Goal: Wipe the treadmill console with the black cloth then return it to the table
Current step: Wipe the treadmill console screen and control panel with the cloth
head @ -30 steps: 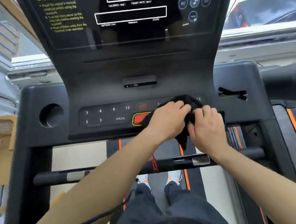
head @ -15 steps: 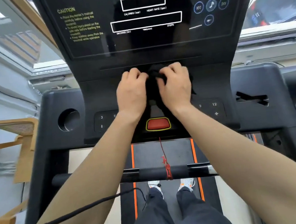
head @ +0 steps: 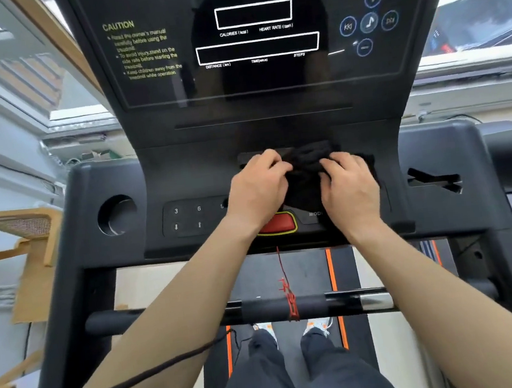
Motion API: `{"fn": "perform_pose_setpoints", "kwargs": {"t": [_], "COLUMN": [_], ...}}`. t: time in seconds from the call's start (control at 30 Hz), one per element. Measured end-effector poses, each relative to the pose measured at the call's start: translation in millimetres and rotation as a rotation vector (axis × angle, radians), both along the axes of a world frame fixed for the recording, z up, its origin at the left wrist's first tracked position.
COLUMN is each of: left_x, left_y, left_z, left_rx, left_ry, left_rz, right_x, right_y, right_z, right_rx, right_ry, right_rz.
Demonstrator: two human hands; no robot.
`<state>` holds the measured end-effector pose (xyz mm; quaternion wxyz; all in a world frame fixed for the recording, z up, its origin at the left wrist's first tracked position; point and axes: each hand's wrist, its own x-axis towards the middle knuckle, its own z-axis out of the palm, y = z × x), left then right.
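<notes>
The black treadmill console (head: 183, 176) fills the middle of the head view, with a dark display panel (head: 257, 35) above and a keypad strip (head: 187, 218) below. A crumpled black cloth (head: 306, 172) is pressed on the console just above the red stop button (head: 275, 223). My left hand (head: 257, 190) grips the cloth's left side and my right hand (head: 350, 184) grips its right side, both with fingers curled into the fabric. The cloth's lower part is hidden between my hands. No table is in view.
A round cup holder (head: 118, 214) sits at the console's left, a slot (head: 435, 181) at its right. A black handlebar (head: 260, 310) with a red safety cord (head: 289, 297) crosses below my forearms. A wooden chair (head: 17, 250) stands at the left, windows behind.
Both hands with the cloth moved from the right keypad area up to the console's centre, then slid slightly down and right. The view has shifted a little.
</notes>
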<state>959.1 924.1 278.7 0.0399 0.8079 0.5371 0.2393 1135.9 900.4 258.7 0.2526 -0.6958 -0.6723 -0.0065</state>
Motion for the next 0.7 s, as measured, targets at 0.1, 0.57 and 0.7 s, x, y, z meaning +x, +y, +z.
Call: {"fn": "perform_pose_setpoints", "kwargs": {"t": [0.1, 0.57, 0.7], "left_x": [-17.0, -90.5, -33.1], "left_y": [-3.2, -7.5, -10.1], "left_z": [-8.2, 6.7, -1.2], "left_rx": [0.047, -0.067, -0.048], "left_ry": [0.039, 0.110, 0.049], "left_rz": [-0.035, 0.328, 0.108], "right_x": [-25.7, -108.6, -27.4], "right_y": [-11.7, 2.0, -4.3], "right_z": [-6.6, 2.6, -0.3], "right_rx": [-0.010, -0.089, -0.039], "right_ry": [-0.021, -0.072, -0.051], "right_rz": [0.040, 0.543, 0.367]}}
